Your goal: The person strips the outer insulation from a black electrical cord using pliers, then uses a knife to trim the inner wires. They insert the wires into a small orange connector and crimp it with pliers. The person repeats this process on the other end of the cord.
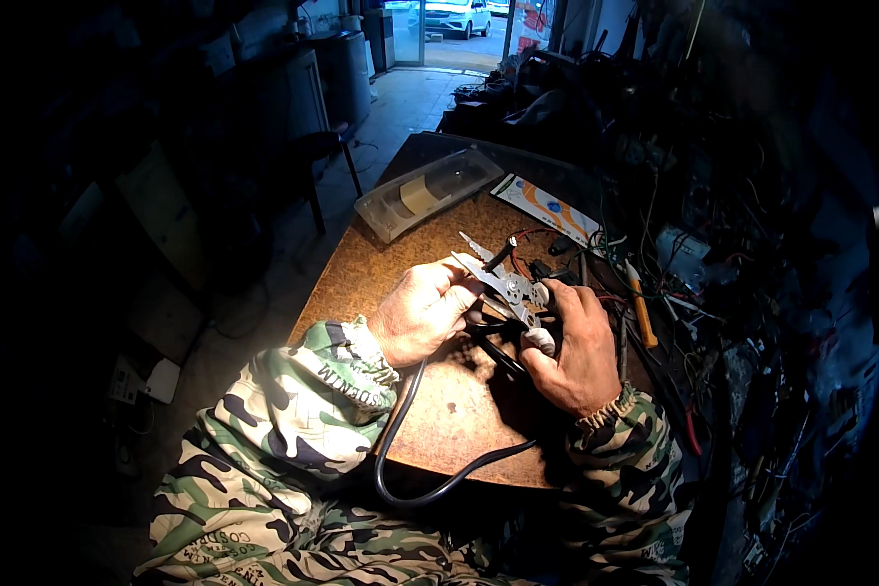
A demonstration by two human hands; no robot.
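Over the middle of the table, my right hand (581,352) is closed round the pale handles of a wire stripper (508,283), a silver plier-like tool with toothed, parted jaws. My left hand (422,313) pinches a thick black cable (397,439) close by the jaws. The cable's cut end sticks up between the jaws, its tip pale. From my left hand the rest of the cable hangs in a loop over the table's front edge. Exactly how the jaws meet the cable is partly hidden by my left fingers.
A clear plastic tray (386,217) with a tan piece lies at the table's far left. Beside it is a white and orange card (552,208). To the right are a yellow-handled tool (641,308) and tangled wires. A dark stool (319,146) stands beyond the table (337,283).
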